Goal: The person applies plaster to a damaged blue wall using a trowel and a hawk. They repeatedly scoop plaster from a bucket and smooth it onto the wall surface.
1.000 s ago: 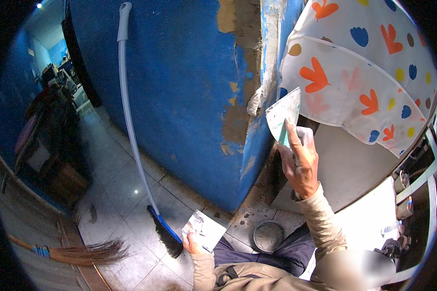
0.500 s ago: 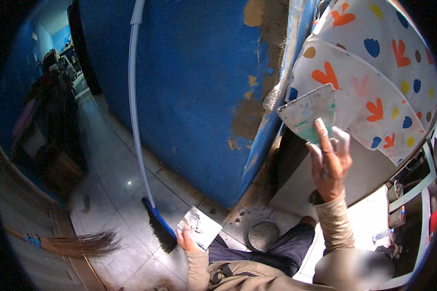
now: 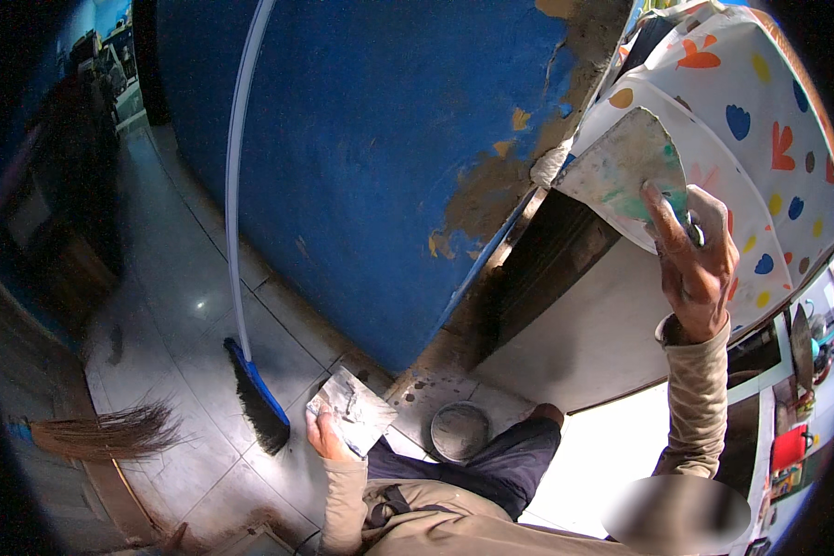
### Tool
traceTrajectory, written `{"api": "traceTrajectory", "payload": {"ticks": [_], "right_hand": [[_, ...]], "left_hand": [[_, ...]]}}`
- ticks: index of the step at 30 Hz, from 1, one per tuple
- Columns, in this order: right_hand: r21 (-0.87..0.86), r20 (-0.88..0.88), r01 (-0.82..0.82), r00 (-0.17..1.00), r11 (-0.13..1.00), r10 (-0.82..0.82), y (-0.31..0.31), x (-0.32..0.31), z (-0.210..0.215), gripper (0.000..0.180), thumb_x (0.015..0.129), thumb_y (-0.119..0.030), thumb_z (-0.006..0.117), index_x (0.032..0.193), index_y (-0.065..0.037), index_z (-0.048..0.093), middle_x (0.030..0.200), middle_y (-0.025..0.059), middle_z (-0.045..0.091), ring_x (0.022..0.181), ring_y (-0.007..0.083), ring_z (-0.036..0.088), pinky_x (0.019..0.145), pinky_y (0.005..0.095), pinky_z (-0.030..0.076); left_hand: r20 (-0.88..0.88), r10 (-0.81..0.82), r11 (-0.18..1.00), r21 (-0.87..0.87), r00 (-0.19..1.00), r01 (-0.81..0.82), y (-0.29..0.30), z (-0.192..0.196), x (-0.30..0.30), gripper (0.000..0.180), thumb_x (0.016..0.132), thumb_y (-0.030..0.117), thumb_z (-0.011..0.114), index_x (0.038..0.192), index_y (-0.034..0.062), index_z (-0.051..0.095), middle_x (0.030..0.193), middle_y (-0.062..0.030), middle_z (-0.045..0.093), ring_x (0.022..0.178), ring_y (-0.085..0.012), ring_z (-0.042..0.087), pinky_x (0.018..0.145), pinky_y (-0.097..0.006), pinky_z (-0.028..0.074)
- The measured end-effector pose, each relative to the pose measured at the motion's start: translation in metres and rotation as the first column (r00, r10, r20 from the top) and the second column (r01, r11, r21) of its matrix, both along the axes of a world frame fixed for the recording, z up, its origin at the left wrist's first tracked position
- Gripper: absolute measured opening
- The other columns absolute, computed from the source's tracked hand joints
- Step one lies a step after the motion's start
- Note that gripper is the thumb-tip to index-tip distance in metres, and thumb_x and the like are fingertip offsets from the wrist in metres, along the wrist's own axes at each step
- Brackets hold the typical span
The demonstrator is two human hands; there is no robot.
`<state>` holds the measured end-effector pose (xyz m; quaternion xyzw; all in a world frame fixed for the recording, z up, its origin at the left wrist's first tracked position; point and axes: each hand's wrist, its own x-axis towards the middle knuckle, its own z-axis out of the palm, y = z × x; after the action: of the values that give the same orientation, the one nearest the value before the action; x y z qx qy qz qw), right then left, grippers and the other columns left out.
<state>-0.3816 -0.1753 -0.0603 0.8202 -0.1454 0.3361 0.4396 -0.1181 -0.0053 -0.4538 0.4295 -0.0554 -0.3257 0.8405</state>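
Note:
My right hand (image 3: 700,255) is raised at the right, its fingers wrapped round a wide putty knife (image 3: 625,167). The blade is smeared grey-white with green stains, and its left corner meets or nearly meets the rough edge of a blue wall (image 3: 371,167). A whitish lump (image 3: 551,165) sits on that edge beside the blade; contact cannot be made out. Low in front of me, my left hand (image 3: 326,432) grips a pale square plate (image 3: 366,415) with white-grey putty on top. The knife's handle is mostly hidden in my palm.
A round grey container (image 3: 460,434) stands on the floor tiles by my legs. Left of it, a broom with a blue head (image 3: 267,398) leans on the wall; a straw broom (image 3: 111,430) lies farther left. A patterned white cloth (image 3: 760,181) covers something behind my right hand.
My view has shifted and turned a little. The putty knife has moved up and to the right in the picture, its blade tilted more steeply. The plate stays in my left hand.

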Motion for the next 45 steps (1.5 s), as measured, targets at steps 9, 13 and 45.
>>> {"api": "traceTrajectory", "payload": {"ticks": [9, 13, 45], "right_hand": [[0.052, 0.028, 0.012, 1.0, 0.999, -0.014, -0.004, 0.018, 0.006, 0.054, 0.068, 0.005, 0.07, 0.118, -0.017, 0.07, 0.1, 0.0122, 0.058, 0.073, 0.023, 0.063, 0.061, 0.0337, 0.052], [0.134, 0.017, 0.067, 0.997, 0.989, -0.07, -0.006, 0.016, 0.015, 0.059, 0.07, 0.007, 0.072, 0.124, -0.017, 0.067, 0.107, 0.0136, 0.059, 0.08, 0.0263, 0.065, 0.066, 0.0379, 0.058], [-0.004, -0.026, 0.048, 0.999, 0.999, -0.048, 0.007, 0.037, 0.015, 0.051, 0.071, 0.003, 0.072, 0.118, -0.019, 0.07, 0.101, 0.011, 0.06, 0.074, 0.0221, 0.065, 0.06, 0.0343, 0.053]], "left_hand": [[0.439, 0.046, 0.959, 0.232, 0.897, -0.163, 0.002, -0.029, 0.004, 0.035, 0.092, 0.019, 0.051, 0.119, -0.0032, 0.054, 0.108, -0.0142, 0.062, 0.093, -0.0228, 0.064, 0.078, -0.034, 0.054], [0.341, 0.001, 0.962, 0.256, 0.94, -0.094, 0.003, -0.018, 0.005, 0.036, 0.093, 0.021, 0.051, 0.119, -0.0036, 0.055, 0.11, -0.0136, 0.062, 0.093, -0.0223, 0.064, 0.079, -0.034, 0.053], [-0.011, 0.132, 0.972, 0.195, 0.991, -0.127, -0.004, -0.012, -0.003, 0.039, 0.091, 0.022, 0.054, 0.121, -0.0032, 0.055, 0.113, -0.0147, 0.061, 0.095, -0.0243, 0.064, 0.081, -0.035, 0.053]]}}
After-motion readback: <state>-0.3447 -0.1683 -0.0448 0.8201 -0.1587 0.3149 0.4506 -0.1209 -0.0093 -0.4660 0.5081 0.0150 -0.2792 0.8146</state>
